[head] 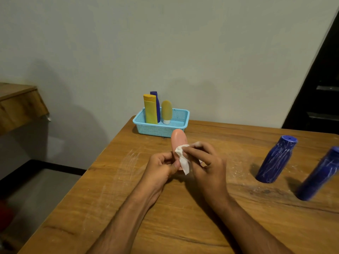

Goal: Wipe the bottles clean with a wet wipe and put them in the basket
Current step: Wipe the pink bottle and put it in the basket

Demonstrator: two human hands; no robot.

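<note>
Above the wooden table, fingers press crumpled wipe on smooth pink bottle.

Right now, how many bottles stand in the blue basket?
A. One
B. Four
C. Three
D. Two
C: the basket holds a yellow bottle, a dark blue bottle behind it, and a small tan bottle standing on its white cap.

We see the pink bottle's lower end hidden inside our hands; the far-right blue bottle is blurred, and the frame's edge cuts its cap.
</note>
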